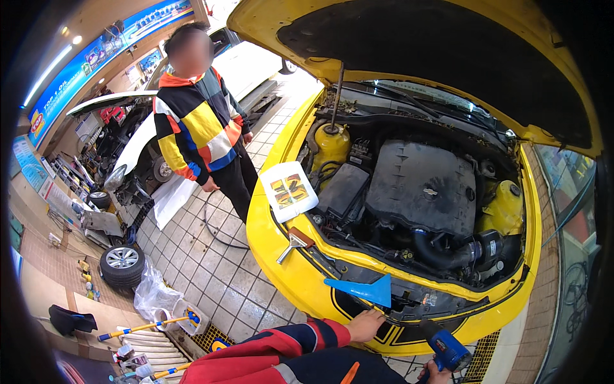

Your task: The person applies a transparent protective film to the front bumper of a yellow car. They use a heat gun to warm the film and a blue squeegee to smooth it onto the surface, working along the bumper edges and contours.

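Observation:
My left hand point(366, 326) rests on the front edge of a yellow car point(288, 281), its fingers laid out flat and holding nothing. Just beyond its fingertips lies a flat blue plastic scraper point(374, 292). At the lower right, my right hand point(437, 375) grips a blue heat gun point(451, 351) by the handle, its dark nozzle pointing up and left toward the bumper. A short squeegee point(296, 243) with a brown head and metal handle lies on the left front edge. Behind it, a white jug point(295, 209) with a picture label lies over the left fender.
The raised hood point(435, 64) hangs over the exposed engine point(419, 185), held by a prop rod point(337, 96). A person point(201, 121) in a colourful hoodie stands left of the car. Beyond are a loose wheel point(123, 265), a plastic bag point(153, 294) and yellow-blue poles point(144, 328).

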`<state>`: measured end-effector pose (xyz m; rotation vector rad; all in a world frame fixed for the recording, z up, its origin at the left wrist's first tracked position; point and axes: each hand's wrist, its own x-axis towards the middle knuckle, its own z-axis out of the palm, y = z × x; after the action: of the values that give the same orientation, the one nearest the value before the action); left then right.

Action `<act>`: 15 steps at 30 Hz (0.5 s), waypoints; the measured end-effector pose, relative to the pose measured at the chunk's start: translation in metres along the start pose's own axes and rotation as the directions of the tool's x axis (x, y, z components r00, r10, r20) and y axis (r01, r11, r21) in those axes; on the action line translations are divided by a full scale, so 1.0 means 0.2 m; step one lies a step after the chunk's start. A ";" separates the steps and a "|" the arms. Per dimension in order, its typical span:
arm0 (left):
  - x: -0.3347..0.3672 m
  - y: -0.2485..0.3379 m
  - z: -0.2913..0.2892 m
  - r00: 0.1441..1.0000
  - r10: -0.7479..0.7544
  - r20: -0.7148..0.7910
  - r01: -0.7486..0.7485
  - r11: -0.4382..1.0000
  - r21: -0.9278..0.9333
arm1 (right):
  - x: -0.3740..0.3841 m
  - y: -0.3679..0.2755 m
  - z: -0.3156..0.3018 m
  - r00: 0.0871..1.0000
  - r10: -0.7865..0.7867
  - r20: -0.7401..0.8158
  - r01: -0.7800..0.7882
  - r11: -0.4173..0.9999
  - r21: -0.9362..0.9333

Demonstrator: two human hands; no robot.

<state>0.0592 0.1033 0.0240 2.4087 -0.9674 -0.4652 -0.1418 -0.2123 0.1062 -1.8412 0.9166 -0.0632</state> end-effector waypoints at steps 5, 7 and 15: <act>-0.18 -0.16 -0.01 0.997 -0.071 -0.035 0.070 0.997 -0.037 | -0.06 -0.22 0.02 0.996 0.064 0.055 -0.044 0.948 -0.317; -0.25 -0.22 0.01 0.996 -0.068 -0.065 0.064 0.996 -0.058 | -0.08 -0.31 0.04 0.992 0.093 0.083 -0.047 0.898 -0.438; -0.44 -0.43 0.03 0.996 -0.028 0.080 0.019 0.993 0.119 | -0.11 -0.42 0.24 0.946 0.055 0.319 -0.035 0.997 -0.068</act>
<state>0.0428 0.2175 -0.0191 2.5267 -1.0290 -0.5318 -0.0885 -0.1472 0.1600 -1.8177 0.7366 0.2891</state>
